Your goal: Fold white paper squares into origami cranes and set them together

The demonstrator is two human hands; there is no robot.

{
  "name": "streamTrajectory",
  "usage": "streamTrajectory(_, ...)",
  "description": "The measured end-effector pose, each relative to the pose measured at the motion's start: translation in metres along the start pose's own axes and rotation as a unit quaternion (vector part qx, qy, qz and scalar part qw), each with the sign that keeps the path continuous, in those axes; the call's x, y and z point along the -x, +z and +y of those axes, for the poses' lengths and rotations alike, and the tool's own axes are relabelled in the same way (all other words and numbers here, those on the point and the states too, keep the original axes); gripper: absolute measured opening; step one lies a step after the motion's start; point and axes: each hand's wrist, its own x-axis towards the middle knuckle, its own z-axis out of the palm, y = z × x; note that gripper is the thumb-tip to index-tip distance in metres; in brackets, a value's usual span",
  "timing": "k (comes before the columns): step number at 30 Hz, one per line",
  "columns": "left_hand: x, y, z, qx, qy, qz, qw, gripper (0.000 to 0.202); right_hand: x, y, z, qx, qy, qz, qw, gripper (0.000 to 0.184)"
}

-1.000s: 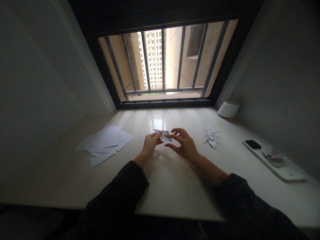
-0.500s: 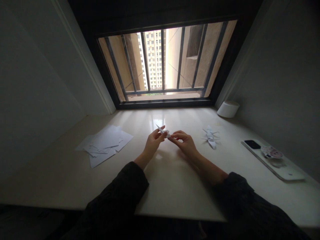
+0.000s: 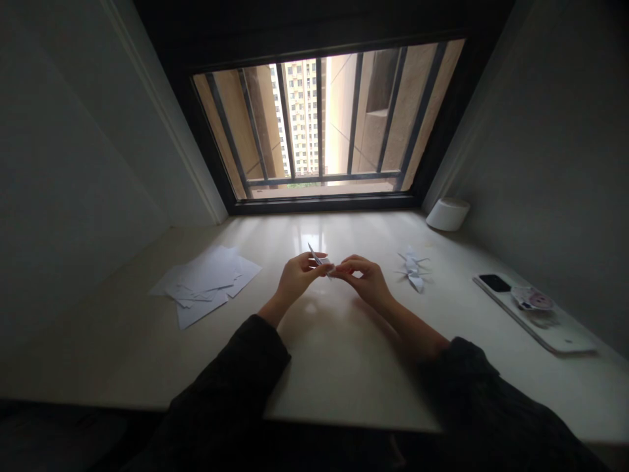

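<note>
1. Folded paper (image 3: 314,254), white, small: held between both hands over the middle of the desk (image 3: 339,373); partly hidden by fingers.
2. Orientation of same: slim tip pointing up and away toward the window (image 3: 319,206), leaning slightly left; long axis slanting from far left to near right.
3. Left hand (image 3: 299,272): thumb and fingers clamped on the paper.
4. Right hand (image 3: 364,278): fingertips pinched together on its right edge.
5. White rounded object (image 3: 447,215): near the right wall; cannot tell if a container, nor what lies inside.
6. Loose white sheets (image 3: 211,269): overlapping, left side.
7. Pointed paper figures (image 3: 413,270): clustered, right of the right hand.
8. Phone (image 3: 565,334): face down, far right, round grip (image 3: 533,299) on its back.
</note>
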Motion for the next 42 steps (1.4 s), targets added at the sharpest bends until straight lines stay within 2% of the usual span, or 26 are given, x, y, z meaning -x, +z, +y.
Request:
streamTrajectory(6,-0.003,-0.006,-0.002,0.023,-0.003,-0.023,0.999,0.045,0.0,-0.001,-0.009,0.008,-0.026,-0.036,0.999,0.013)
streamTrajectory(12,-0.006,-0.009,0.0,0.067,-0.039,-0.033,0.996,0.044,0.002,-0.001,-0.024,0.059,-0.084,-0.045,0.994,0.012)
streamTrajectory(18,-0.005,-0.008,0.005,0.072,-0.072,-0.028,0.994,0.047,0.003,-0.002,-0.028,0.12,-0.123,-0.034,0.985,0.016)
streamTrajectory(27,-0.004,-0.007,0.003,0.112,-0.078,-0.032,0.99,0.054,0.006,0.0,-0.025,0.155,-0.128,-0.012,0.979,0.016)
streamTrajectory(32,-0.004,-0.007,0.003,0.119,-0.072,-0.04,0.99,0.054,0.006,-0.001,-0.024,0.187,-0.156,-0.005,0.97,0.01)
streamTrajectory(38,-0.001,-0.003,0.009,0.081,-0.07,-0.03,0.994,0.05,0.008,-0.001,-0.027,0.201,-0.134,0.016,0.97,0.014)
streamTrajectory(42,0.0,-0.001,0.01,0.088,-0.074,-0.044,0.992,0.049,0.008,-0.001,-0.027,0.183,-0.121,0.024,0.975,0.012)
